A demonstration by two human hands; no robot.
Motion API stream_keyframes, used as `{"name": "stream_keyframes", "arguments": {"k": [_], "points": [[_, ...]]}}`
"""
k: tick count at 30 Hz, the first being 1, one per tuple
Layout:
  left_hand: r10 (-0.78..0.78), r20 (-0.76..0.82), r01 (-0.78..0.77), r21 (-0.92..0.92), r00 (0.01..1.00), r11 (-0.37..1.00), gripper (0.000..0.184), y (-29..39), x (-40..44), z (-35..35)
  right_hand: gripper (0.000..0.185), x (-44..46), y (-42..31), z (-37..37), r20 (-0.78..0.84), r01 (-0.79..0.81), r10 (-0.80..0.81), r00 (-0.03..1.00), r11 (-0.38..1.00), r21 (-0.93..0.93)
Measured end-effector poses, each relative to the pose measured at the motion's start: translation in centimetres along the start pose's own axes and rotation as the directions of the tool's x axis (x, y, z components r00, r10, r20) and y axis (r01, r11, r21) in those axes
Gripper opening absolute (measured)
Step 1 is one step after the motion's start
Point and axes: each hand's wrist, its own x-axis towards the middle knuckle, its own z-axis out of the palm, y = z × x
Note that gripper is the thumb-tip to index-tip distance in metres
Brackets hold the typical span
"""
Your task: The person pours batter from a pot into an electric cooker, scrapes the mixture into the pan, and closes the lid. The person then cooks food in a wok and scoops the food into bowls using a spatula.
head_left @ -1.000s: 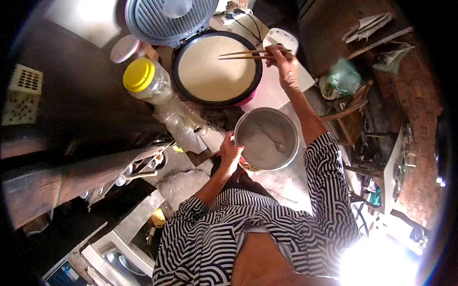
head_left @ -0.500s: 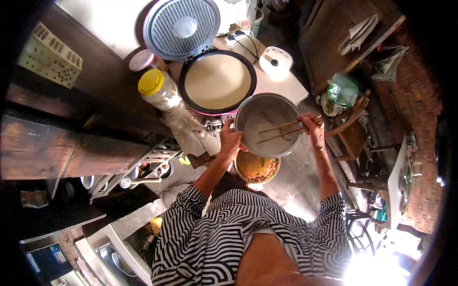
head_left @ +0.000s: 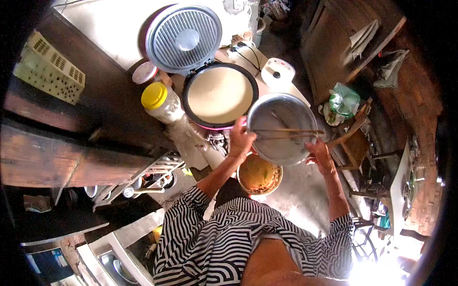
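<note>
My left hand (head_left: pixel 242 141) is closed on the left rim of a round metal bowl (head_left: pixel 281 107). A pale film coats the inside of the bowl. A pair of chopsticks (head_left: pixel 288 131) lies across it from side to side. At the lower right rim, my right hand (head_left: pixel 320 155) grips the bowl, just below the chopstick ends. Just up and left, an electric griddle (head_left: pixel 256 86) stands with its ribbed lid (head_left: pixel 162 31) raised. Pale batter (head_left: pixel 219 93) covers its plate in an even round layer. Partly under the metal bowl sits another bowl (head_left: pixel 260 176) with reddish-brown, oily contents.
A jar with a yellow lid (head_left: pixel 154 95) and a pink-lidded container (head_left: pixel 144 72) stand left of the griddle. Behind the bowl is a white appliance with a black knob (head_left: pixel 278 71). Black cords (head_left: pixel 250 53) run across the tabletop. A green plastic bag (head_left: pixel 344 100) lies at right.
The metal bowl has shifted right and slightly down in view. My right hand has let go of the chopsticks, now laid across the bowl, and has taken hold of the rim.
</note>
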Motion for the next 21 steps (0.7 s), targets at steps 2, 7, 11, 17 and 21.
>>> {"name": "stream_keyframes", "arguments": {"k": [2,7,11,17,21], "points": [[0.113,0.021,-0.115,0.163,0.993,0.98,0.047,1.0,0.2,0.5,0.031,0.9,0.8,-0.5,-0.005,-0.011,0.011,1.0,0.998,0.054],[0.193,0.126,-0.204,0.079,0.973,0.976,0.045,2.5,3.0,0.0,0.019,1.8,-0.7,0.4,-0.075,-0.033,0.03,0.997,0.999,-0.028],[0.095,0.257,-0.173,0.3,0.962,0.938,0.036,4.3,6.5,-1.4,0.016,3.3,-1.5,0.7,-0.168,0.032,-0.037,0.985,0.999,-0.033],[0.586,-0.014,-0.573,0.19,0.81,0.797,0.018,17.4,18.2,-8.0,0.01,3.1,-2.6,-0.2,-0.255,-0.006,0.005,0.967,1.0,-0.005],[0.861,-0.058,-0.446,0.837,0.506,0.318,0.034,28.1,27.7,-16.2,0.015,2.7,-3.0,-0.2,-0.309,0.004,-0.002,0.951,1.0,0.006]]}}
